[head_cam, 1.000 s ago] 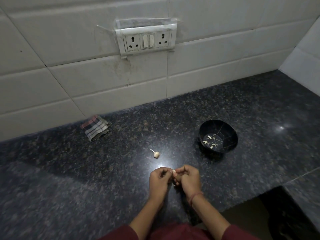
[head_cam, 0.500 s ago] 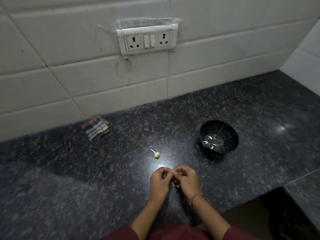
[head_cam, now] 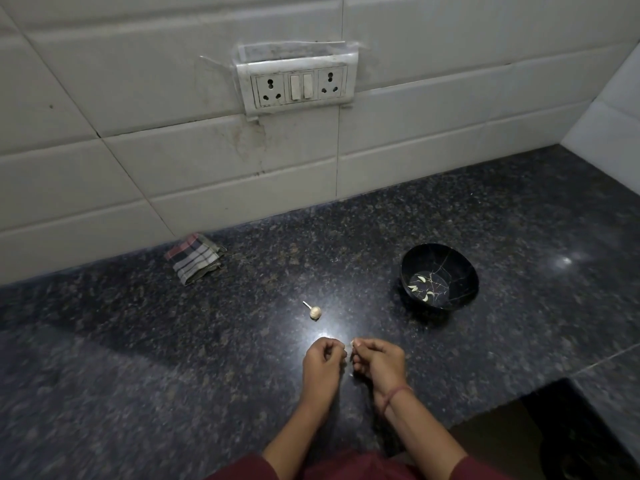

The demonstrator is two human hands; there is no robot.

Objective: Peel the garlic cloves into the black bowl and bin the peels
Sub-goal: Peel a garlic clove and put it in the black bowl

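Observation:
My left hand [head_cam: 323, 358] and my right hand [head_cam: 379, 360] hover close together over the dark granite counter [head_cam: 173, 358], fingers curled. My right hand pinches a small pale garlic clove [head_cam: 352, 343] at its fingertips. My left hand's fingertips are pinched together, and a pale scrap shows at them; I cannot tell what it is. A small garlic bulb remnant with a stalk [head_cam: 314, 311] lies on the counter just beyond my hands. The black bowl [head_cam: 460, 271] stands to the right and farther back, with several peeled cloves [head_cam: 420, 287] in its bottom.
A folded checked cloth [head_cam: 194, 258] lies by the tiled wall at the back left. A socket and switch plate [head_cam: 298, 85] is on the wall. The counter edge drops off at the lower right [head_cam: 502, 403].
My hands were touching around the clove; now they have parted slightly, with the clove staying in my right fingertips. Bowl, bulb remnant and cloth have not moved.

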